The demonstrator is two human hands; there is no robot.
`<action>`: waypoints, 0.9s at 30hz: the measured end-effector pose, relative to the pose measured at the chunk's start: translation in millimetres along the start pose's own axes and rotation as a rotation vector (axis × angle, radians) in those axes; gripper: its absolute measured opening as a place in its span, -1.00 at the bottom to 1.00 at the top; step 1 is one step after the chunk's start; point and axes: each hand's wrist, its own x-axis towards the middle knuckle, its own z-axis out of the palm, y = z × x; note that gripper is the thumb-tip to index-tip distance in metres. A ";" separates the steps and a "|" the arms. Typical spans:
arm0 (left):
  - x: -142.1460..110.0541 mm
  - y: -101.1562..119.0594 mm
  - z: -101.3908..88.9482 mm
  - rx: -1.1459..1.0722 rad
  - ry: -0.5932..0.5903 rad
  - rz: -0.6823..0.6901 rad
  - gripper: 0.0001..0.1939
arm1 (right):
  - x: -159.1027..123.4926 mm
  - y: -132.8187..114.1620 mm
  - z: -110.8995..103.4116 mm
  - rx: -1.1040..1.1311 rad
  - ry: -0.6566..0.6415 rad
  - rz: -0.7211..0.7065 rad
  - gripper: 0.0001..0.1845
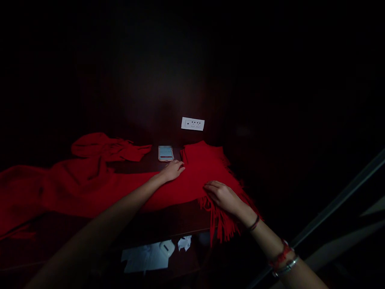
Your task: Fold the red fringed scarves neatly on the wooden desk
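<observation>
A long red scarf (186, 184) with a fringed end lies spread along a dark wooden surface. My left hand (173, 170) rests on its upper edge, palm down with fingers stretched out over the cloth. Close to the hanging fringe (222, 224), my right hand (224, 196) lies on the scarf, its fingers extended and slightly bent, pointing left. Nothing shows gripped in either hand. To the right, beyond my hands, more red cloth (203, 154) lies layered at the far edge.
A phone (165, 153) with a lit screen lies just past my left hand. More bunched red fabric (102, 146) lies at the far left. A white socket panel (193, 124) is on the back wall. Below the front edge are white sheets (146, 259) and crumpled paper (184, 243).
</observation>
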 end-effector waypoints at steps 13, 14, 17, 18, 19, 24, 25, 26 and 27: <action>47.9 -25.6 8.7 -0.154 -0.151 -0.162 -0.77 | -8.3 2.6 7.1 -0.062 -0.053 -0.022 -0.70; 46.4 -29.1 8.7 -0.147 -0.153 -0.172 -0.76 | -8.7 3.1 7.7 -0.066 -0.051 -0.020 -0.70; 40.1 -38.3 4.8 -0.126 -0.165 -0.198 -0.69 | -8.7 1.5 7.1 -0.046 -0.033 -0.017 -0.71; 37.5 -41.1 2.0 -0.125 -0.184 -0.202 -0.65 | -8.0 -1.0 5.9 -0.027 -0.017 -0.011 -0.72; 34.6 -43.8 -1.5 -0.129 -0.212 -0.201 -0.61 | -6.7 -4.7 4.5 -0.002 0.006 -0.001 -0.72; 15.8 -59.2 -23.4 -0.196 -0.410 -0.192 -0.59 | 9.0 -36.3 1.7 0.056 0.052 -0.008 -0.73; 11.3 -62.4 -27.3 -0.209 -0.434 -0.200 -0.60 | 13.3 -42.5 2.8 0.030 0.027 -0.028 -0.73; 6.8 -65.4 -30.7 -0.214 -0.446 -0.209 -0.61 | 17.6 -47.8 4.3 -0.004 -0.006 -0.047 -0.73; 2.6 -68.0 -33.5 -0.205 -0.445 -0.220 -0.61 | 21.5 -52.1 6.0 -0.042 -0.044 -0.061 -0.75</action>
